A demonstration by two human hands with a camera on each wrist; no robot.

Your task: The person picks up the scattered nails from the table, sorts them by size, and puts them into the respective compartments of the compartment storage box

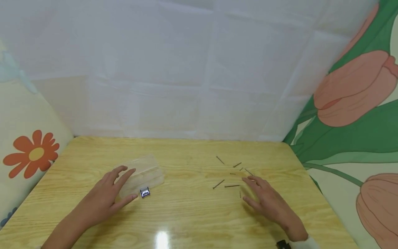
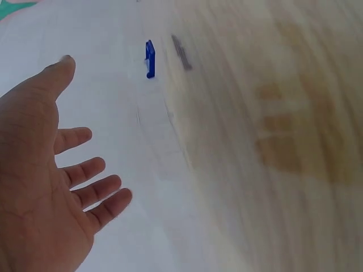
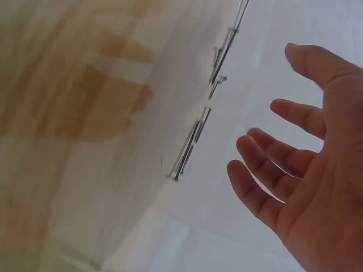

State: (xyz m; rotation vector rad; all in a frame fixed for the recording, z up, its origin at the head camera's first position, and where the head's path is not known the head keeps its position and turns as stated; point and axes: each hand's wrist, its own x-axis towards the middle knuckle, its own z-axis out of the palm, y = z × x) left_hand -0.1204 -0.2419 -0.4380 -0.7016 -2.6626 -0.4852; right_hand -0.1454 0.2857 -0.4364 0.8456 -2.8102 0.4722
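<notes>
Over the left part of the wooden table my left hand hangs with fingers spread, holding nothing. Beneath its fingers lies a see-through plastic bag or sheet. A small dark blue, shiny-centred piece sits just beyond the thumb tip; the left wrist view shows it edge-on as a blue upright piece. My right hand is by several loose nails or screws, its fingers loosely bent around nothing. In the right wrist view these metal pieces appear apart from the fingers.
The wooden table reaches back to a white sheet hanging behind it. Flower-patterned cloths stand at the left and right. A dark band shows at the right wrist.
</notes>
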